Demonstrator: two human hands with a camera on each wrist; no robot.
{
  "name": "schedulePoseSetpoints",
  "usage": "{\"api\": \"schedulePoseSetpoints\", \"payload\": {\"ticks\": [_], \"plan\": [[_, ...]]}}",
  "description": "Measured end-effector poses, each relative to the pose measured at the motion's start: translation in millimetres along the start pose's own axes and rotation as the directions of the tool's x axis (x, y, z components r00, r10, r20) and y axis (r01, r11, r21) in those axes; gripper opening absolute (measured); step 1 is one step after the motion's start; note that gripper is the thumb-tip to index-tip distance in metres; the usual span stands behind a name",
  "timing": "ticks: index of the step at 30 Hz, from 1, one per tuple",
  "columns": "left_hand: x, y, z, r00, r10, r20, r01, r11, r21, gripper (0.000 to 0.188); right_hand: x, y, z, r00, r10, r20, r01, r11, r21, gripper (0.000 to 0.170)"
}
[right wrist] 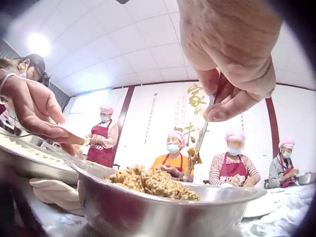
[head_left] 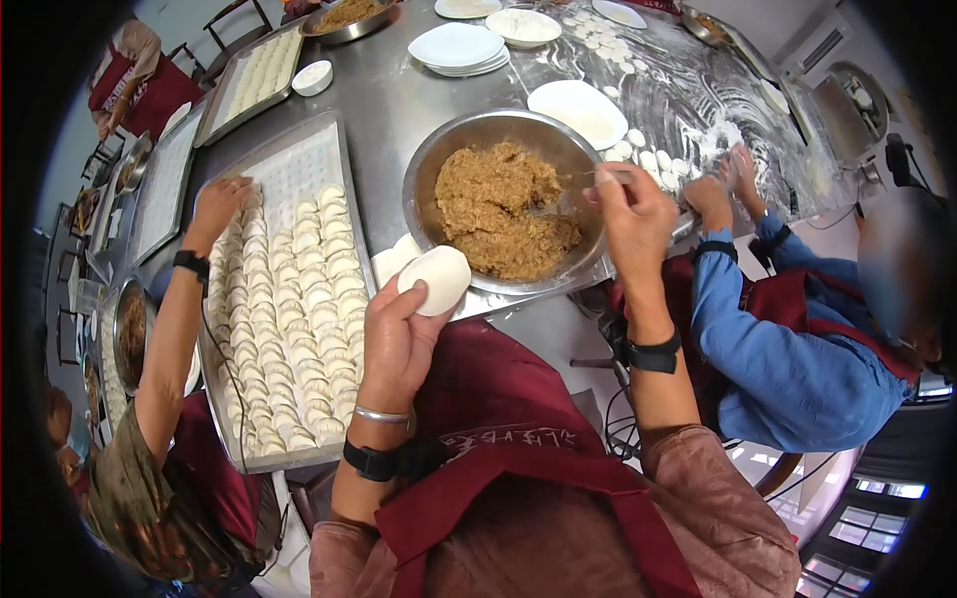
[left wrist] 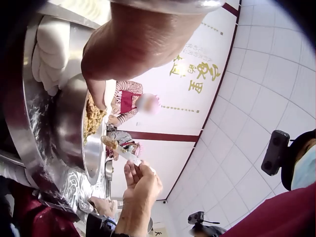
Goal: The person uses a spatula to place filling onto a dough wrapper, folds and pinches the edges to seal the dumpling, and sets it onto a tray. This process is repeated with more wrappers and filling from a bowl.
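Note:
My left hand point(head_left: 397, 344) holds a round white dough wrapper point(head_left: 439, 280) at the near left of a steel bowl point(head_left: 415, 212), thumb on top. Brown minced filling point(head_left: 498, 199) is heaped in the bowl. Above its right rim, my right hand point(head_left: 635, 214) pinches a slim, flat metal utensil point(right wrist: 204, 133), which points down toward the bowl. A dab of filling clings to the utensil's tip in both wrist views. More wrappers point(left wrist: 53, 42) lie overlapped beside the bowl, partly behind my left hand in the head view.
Left of the bowl, a tray point(head_left: 345, 159) holds rows of dumplings point(head_left: 289, 329); another person's hand point(head_left: 221, 207) reaches its far edge. Plates point(head_left: 459, 45) stand beyond the bowl. At right, a person in blue sleeves point(head_left: 778, 349) works beside floured dough pieces point(head_left: 653, 159).

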State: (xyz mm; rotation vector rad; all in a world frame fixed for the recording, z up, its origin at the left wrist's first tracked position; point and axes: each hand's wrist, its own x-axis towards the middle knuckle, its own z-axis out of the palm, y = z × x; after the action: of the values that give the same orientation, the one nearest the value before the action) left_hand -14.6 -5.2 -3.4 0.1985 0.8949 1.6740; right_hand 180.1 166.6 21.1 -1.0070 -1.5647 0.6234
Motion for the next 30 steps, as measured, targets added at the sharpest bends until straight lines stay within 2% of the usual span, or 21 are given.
{"api": "schedulePoseSetpoints", "payload": {"ticks": [2,6,8,9,10,11,12,13,15,17,18,20,24,30], "plan": [[-1.2,4.1,2.0,1.000,0.001,0.010,-0.001,1.000,0.006,0.040,-6.2,-5.5,-11.8,0.992,0.121,-0.035,-0.115,0.981,0.154,0.011],[2.5,6.7,13.5,1.000,-0.007,0.030,0.006,0.999,0.034,0.039,-14.6,12.7,-18.8,0.983,0.183,-0.006,-0.176,0.953,0.248,0.012],[6.0,6.0,19.6,0.999,-0.005,0.034,0.004,1.000,0.020,0.039,-19.0,3.1,-22.9,0.943,0.330,-0.043,-0.276,0.847,0.455,0.012],[8.6,5.2,23.4,0.998,-0.011,0.067,0.012,1.000,-0.028,0.040,-20.5,-3.4,-24.7,0.922,0.387,-0.015,-0.321,0.786,0.528,0.013],[12.1,4.8,27.7,0.994,-0.009,0.105,0.017,0.997,-0.076,0.040,-23.8,-5.9,-23.8,0.923,0.386,-0.013,-0.320,0.783,0.533,0.013],[14.5,3.6,30.9,0.985,-0.011,0.170,0.031,0.993,-0.118,0.043,-28.4,-9.0,-22.0,0.882,0.467,0.056,-0.385,0.649,0.656,0.015],[15.5,0.9,36.6,0.986,-0.005,0.167,0.024,0.993,-0.115,0.043,-33.5,-12.1,-19.9,0.834,0.533,0.139,-0.438,0.490,0.754,0.017],[16.0,-2.9,43.4,0.980,0.015,0.196,0.014,0.989,-0.146,0.045,-37.8,-15.2,-17.6,0.801,0.559,0.215,-0.481,0.387,0.787,0.019],[19.5,-10.0,50.5,0.960,0.039,0.276,0.021,0.977,-0.212,0.052,-49.6,-24.5,-11.3,0.747,0.580,0.325,-0.543,0.251,0.801,0.020],[18.4,-14.4,55.7,0.957,0.052,0.286,0.014,0.975,-0.223,0.053,-59.3,-29.3,-4.6,0.711,0.561,0.424,-0.584,0.136,0.800,0.023],[17.7,-16.0,57.8,0.952,0.063,0.298,0.010,0.972,-0.236,0.054,-62.6,-32.5,-1.2,0.711,0.561,0.424,-0.585,0.136,0.800,0.023],[16.7,-17.8,59.5,0.950,0.069,0.306,0.007,0.970,-0.241,0.055,-66.8,-38.4,4.8,0.645,0.610,0.460,-0.618,0.064,0.783,0.024],[7.6,-17.5,57.2,0.957,0.072,0.280,-0.006,0.973,-0.230,0.054,-80.4,-37.1,11.8,0.589,0.624,0.515,-0.641,-0.028,0.767,0.028],[3.1,-15.8,53.6,0.971,0.106,0.216,-0.048,0.965,-0.257,0.051,-86.5,-32.0,5.6,0.623,0.633,0.459,-0.646,0.086,0.759,0.029]]}}
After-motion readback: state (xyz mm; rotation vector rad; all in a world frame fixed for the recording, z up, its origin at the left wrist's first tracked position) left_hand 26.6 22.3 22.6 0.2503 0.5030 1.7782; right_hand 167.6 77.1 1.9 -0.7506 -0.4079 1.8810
